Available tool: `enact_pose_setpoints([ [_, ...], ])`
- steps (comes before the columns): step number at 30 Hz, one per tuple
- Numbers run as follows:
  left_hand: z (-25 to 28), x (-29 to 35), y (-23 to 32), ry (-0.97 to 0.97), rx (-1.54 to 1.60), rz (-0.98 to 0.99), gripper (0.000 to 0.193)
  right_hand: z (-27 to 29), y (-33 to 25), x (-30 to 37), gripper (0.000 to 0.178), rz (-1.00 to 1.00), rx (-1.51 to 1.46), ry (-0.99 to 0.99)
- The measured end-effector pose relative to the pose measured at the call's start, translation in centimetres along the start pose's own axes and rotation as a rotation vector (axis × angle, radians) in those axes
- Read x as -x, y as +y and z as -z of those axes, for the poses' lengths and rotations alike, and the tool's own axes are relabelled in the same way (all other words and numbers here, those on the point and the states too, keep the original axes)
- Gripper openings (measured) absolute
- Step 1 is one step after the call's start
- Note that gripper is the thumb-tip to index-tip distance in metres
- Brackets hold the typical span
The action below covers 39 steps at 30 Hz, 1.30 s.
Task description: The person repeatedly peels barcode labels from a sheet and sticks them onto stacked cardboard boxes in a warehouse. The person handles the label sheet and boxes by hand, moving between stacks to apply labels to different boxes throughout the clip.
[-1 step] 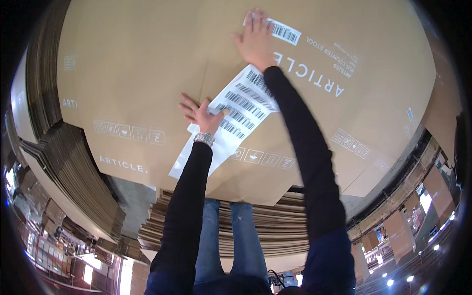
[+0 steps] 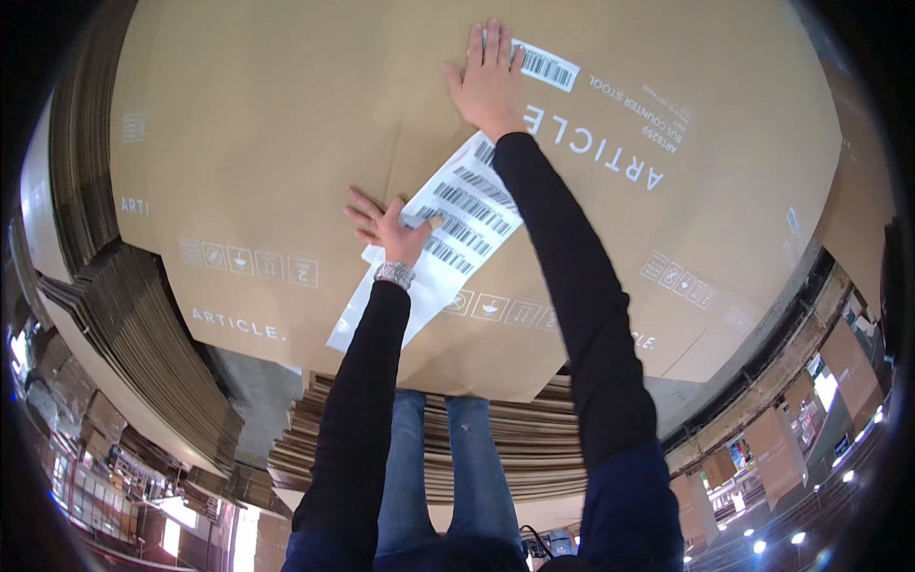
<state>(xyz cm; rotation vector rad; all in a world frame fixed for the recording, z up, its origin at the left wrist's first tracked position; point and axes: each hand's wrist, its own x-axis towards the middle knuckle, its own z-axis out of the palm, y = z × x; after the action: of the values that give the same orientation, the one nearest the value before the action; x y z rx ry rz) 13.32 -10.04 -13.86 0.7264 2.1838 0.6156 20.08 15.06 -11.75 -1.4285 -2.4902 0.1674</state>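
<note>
A large flat brown cardboard sheet (image 2: 286,105) with white print spreads in front of me. At its far part, my right hand (image 2: 491,93) lies flat with stretched fingers, the fingertips over the left end of a white barcode label (image 2: 545,67) stuck on the cardboard. Nearer and to the left, my left hand (image 2: 398,234) has its thumb on a white sheet of barcode labels (image 2: 467,205), gripping its left edge while the other fingers point left. This sheet slants from below my right wrist to its blank end beside my left forearm.
Tall stacks of flattened cardboard (image 2: 143,343) stand at the left. Another stack (image 2: 534,434) lies under the near edge, by my legs. Grey floor (image 2: 257,400) shows between stacks. Hanging cardboard panels (image 2: 774,456) and lights are at the lower right.
My right hand has shifted slightly, its fingers a little more spread, and the right forearm has swung left. My left hand stays on the label sheet.
</note>
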Motion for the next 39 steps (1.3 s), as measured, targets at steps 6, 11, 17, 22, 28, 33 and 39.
enact_pose_setpoints([
  [6, 0.0, -0.5, 0.3, -0.020, -0.057, 0.000, 0.050, 0.5, 13.6, 6.9, 0.055, -0.067, 0.075, -0.039],
  [11, 0.4, -0.2, 1.1, 0.076, -0.066, -0.031, 0.041, 7.0, 21.5, 24.9, 0.065, -0.269, 0.389, -0.444],
  [17, 0.8, 2.0, -3.6, 0.290, -0.174, 0.003, 0.034, 12.8, 9.5, 54.1, 0.083, -1.226, -0.521, -0.710],
  [22, 7.2, 11.0, -20.9, 0.637, -0.042, 0.693, 0.063, 14.2, -2.6, 62.5, 0.088, -1.576, -0.659, -0.732],
  [28, 15.0, 18.6, -37.4, 0.239, 1.172, 0.831, 0.044, 13.8, -6.5, 59.1, 0.097, -0.942, -0.362, -1.073],
  [33, 17.9, 19.7, -36.6, 0.165, 0.886, 0.945, 0.048, 13.2, -4.7, 59.4, 0.107, -0.926, -0.433, -0.984],
  [39, 21.9, 25.1, -31.8, 0.076, 1.179, 0.665, 0.046, 18.8, -7.9, 57.6, 0.114, -0.701, -0.152, -1.136],
])
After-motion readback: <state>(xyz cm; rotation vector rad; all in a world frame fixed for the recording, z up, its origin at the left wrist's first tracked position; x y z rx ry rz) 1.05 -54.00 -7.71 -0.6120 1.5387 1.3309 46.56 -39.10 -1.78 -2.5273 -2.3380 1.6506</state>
